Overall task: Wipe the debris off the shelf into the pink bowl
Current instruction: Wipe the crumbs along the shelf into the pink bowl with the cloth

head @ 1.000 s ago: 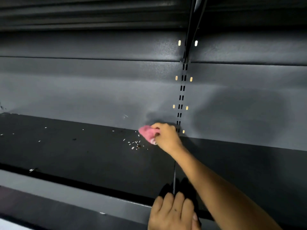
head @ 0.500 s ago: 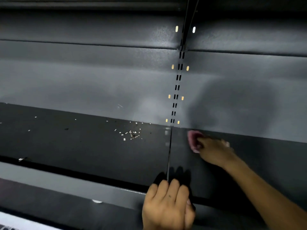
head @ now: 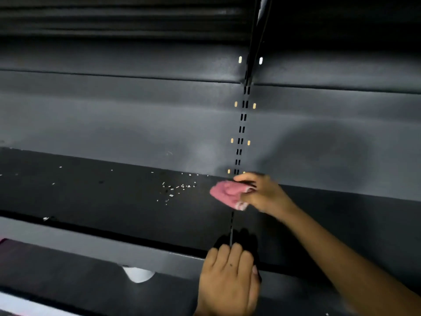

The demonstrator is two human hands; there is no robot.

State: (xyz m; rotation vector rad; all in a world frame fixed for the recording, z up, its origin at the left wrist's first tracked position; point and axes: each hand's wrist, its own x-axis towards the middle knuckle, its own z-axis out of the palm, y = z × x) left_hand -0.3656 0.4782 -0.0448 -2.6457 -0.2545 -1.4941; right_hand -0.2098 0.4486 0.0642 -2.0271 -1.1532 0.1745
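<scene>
While the right hand (head: 262, 195) pinches a bunched pink cloth (head: 227, 194) between thumb and fingers at the back of the dark shelf (head: 114, 208), the left hand (head: 229, 277) rests with fingers together and curled over the shelf's front lip, just beside the seam where two shelf panels meet. The left hand appears placed there as a brace, or possibly to steady something below the edge; whether it grips anything cannot be told, since the palm side is hidden. The cloth sits on the shelf surface near the slotted upright (head: 241, 133) of the rear wall, to the right of the main cluster of debris (head: 176, 189), a position that suits a sweep of the crumbs leftward or forward toward the lip. The debris shows as small pale flecks, densest in one patch close to the cloth and thinning to scattered specks farther left (head: 60, 167); one larger pale scrap (head: 46, 218) lies at the front edge. The pink bowl is not clearly in view: a pale rounded form (head: 137, 273) shows under the front rail, and its identity cannot be settled. The cloth looks soft, crumpled and slightly blurred.
</scene>
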